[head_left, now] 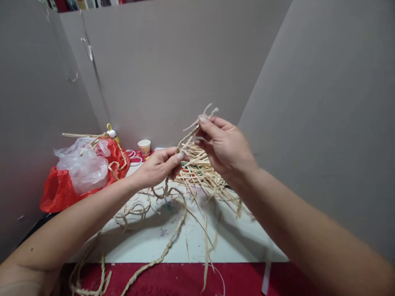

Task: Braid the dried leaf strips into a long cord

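Note:
My left hand [160, 165] pinches pale straw strands [189, 137] between thumb and fingers, just above a white board [234, 242]. My right hand [225, 146] is raised a little higher and to the right, fingers closed on the upper ends of the same strands, whose tips stick up past my fingertips. From my hands a braided straw cord [166, 246] hangs down, runs across the board and trails off its front edge. A loose heap of straw [203, 170] lies on the board behind and under my hands.
A red plastic bag [58, 191] with a clear plastic bag [83, 164] on it lies at the left. A small paper cup [144, 146] stands at the back by the grey partition walls [173, 70]. Red cloth [185, 279] covers the near edge.

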The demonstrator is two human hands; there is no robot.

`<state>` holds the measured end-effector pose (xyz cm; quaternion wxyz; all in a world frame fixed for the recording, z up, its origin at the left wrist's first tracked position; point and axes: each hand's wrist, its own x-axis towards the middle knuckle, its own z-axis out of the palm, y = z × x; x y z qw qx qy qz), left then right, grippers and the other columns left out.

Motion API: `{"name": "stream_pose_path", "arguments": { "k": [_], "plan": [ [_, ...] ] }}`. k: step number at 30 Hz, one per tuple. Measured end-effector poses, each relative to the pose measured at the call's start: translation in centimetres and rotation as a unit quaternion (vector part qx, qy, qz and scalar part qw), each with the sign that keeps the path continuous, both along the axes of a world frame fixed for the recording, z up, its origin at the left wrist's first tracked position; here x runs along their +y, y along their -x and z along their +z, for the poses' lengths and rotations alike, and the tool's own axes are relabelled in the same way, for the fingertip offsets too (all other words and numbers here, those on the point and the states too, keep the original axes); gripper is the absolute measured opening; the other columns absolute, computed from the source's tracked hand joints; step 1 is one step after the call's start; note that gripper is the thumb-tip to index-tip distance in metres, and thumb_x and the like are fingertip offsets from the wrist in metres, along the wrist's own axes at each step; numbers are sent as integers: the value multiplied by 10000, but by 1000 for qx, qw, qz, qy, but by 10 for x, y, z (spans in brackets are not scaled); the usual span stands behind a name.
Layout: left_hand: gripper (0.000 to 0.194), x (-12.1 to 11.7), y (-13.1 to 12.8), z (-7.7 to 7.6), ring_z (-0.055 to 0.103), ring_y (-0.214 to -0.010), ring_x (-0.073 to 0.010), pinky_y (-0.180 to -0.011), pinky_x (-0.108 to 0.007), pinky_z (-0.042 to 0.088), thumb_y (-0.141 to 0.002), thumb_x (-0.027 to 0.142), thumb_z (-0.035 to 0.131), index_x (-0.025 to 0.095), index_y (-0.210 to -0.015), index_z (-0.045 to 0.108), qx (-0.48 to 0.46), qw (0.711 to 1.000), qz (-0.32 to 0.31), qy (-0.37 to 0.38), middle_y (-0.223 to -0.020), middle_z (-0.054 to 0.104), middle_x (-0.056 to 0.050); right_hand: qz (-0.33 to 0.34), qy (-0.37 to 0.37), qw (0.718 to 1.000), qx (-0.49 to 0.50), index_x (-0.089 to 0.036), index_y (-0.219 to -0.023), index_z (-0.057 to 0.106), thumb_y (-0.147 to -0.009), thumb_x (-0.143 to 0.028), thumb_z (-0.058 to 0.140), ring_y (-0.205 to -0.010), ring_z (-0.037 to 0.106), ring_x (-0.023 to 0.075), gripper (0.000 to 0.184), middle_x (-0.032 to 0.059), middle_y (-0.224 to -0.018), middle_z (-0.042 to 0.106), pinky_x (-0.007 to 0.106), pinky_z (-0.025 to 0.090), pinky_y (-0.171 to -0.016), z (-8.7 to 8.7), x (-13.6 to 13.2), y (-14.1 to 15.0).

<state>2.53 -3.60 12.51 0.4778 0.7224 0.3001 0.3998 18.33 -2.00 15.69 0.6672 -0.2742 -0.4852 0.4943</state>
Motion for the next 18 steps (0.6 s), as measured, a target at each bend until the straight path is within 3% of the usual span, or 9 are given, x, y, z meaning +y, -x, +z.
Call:
{"name": "stream_pose_path", "arguments": {
  "k": [3,5,7,9,13,18],
  "plan": [
    [267,8,-6,8,445,-476,-83,-473,-208,364,-862,399,494,184,-721,564,29,998,-27,-41,-546,481,28,-9,-4,1000,-1,-189,-709,498,-808,-266,620,-644,576,71,175,-24,-714,576,200,470,-571,20,5,-5],
    [292,12,-8,11,450,-485,-88,-478,-212,365,-858,400,500,186,-664,539,45,996,-48,-53,-552,494,15,-4,2,1000,16,-192,-723,452,-853,-266,558,-592,562,67,184,-33,-678,560,216,483,-571,31,10,-6],
    [296,16,-8,13,453,-503,-90,-491,-213,362,-860,386,501,182,-649,536,67,994,-60,-68,-563,507,6,-4,6,999,47,-195,-725,407,-886,-232,495,-466,469,41,187,-61,-582,486,190,456,-508,41,17,-6],
    [288,19,-6,13,451,-525,-87,-507,-212,361,-867,376,492,178,-664,535,84,991,-67,-79,-582,507,8,-12,8,997,75,-200,-712,367,-902,-179,436,-372,331,25,203,-88,-500,372,139,347,-396,51,24,-7],
    [252,24,2,14,473,-552,-76,-512,-205,367,-876,382,481,165,-759,532,92,991,-91,-17,-642,506,21,-42,5,994,97,-203,-673,307,-893,-125,391,-329,189,29,248,-101,-451,258,132,134,-309,67,37,-12],
    [256,26,13,15,449,-485,-44,-473,-215,376,-859,338,524,158,-1038,554,112,987,-102,60,-827,575,-6,-71,-9,990,125,-201,-643,300,-868,-111,404,-324,178,32,263,-100,-446,250,143,119,-293,81,49,-28]
  ]
}}
